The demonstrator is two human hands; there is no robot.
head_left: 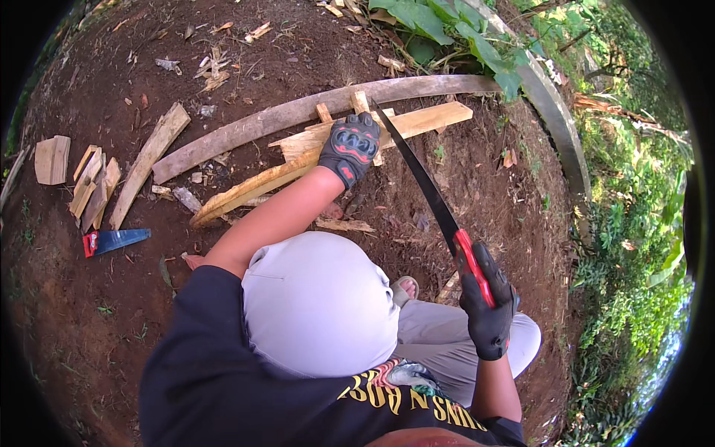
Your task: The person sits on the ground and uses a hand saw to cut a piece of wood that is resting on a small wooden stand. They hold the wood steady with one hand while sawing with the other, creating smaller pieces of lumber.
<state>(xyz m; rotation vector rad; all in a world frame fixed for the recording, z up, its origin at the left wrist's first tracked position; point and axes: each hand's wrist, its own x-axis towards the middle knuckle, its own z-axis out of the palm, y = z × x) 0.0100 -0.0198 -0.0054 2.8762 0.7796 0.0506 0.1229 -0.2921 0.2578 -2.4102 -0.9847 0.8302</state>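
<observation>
My left hand (350,149), in a black glove with red trim, is closed over a short wooden stick (360,101) that pokes out past the fingers. Under and beside it lie pale split planks (432,117), and a long rough-edged slab (249,188) slants toward me. In my right hand (488,302), gloved in black, is the red handle of a long black-bladed machete (424,182). Its blade slopes up and left, with the tip close to the stick by my left hand. Whether the tip touches wood I cannot tell.
A small handsaw (115,241) with a blue blade and red handle lies on the soil at left. Near it are split wood pieces (95,186), a block (52,159) and a plank (153,164). A long board (298,112) crosses behind; leafy plants (625,298) border the right.
</observation>
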